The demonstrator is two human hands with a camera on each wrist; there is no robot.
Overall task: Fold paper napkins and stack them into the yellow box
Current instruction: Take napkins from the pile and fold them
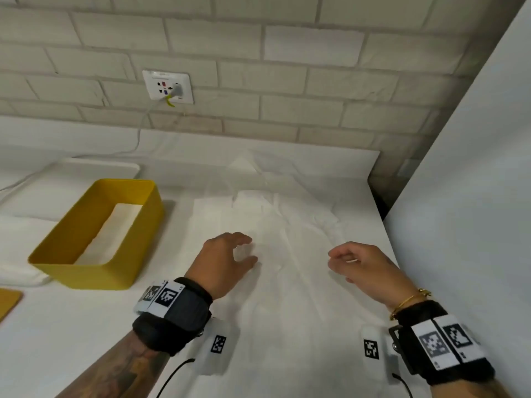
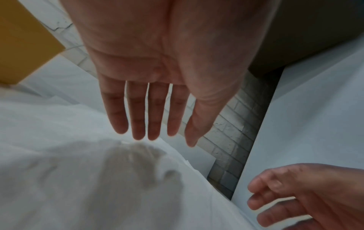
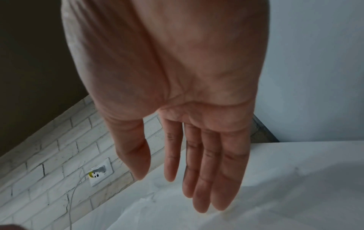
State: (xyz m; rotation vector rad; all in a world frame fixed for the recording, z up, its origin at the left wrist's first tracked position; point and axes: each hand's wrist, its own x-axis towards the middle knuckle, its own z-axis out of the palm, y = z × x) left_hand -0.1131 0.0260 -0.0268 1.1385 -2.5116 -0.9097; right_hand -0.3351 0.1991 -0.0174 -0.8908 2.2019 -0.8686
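From the head view, your left hand (image 1: 227, 259) and right hand (image 1: 365, 267) hover over a spread of white paper napkins (image 1: 275, 225) on the white table (image 1: 71, 334), palms down, fingers loosely bent and holding nothing. The napkins lie under and between both hands, creased and overlapping; whether your fingertips touch the paper cannot be told here. The yellow box (image 1: 94, 265) stands well to the left of your left hand, with white folded napkins (image 1: 112, 237) already lying flat inside it.

From the left wrist, your left hand (image 2: 163, 65) shows its fingers (image 2: 138, 118) straight and slightly apart, raised above the napkins (image 2: 69, 179), its shadow cast on the paper below the fingertips. Your right hand (image 2: 307, 196) sits at the lower right, fingers gently curled and empty.

From the right wrist, your right hand (image 3: 177, 93) has its fingers (image 3: 208, 168) extended and close together, gripping nothing, with the napkins (image 3: 256, 207) spread beneath the fingertips.
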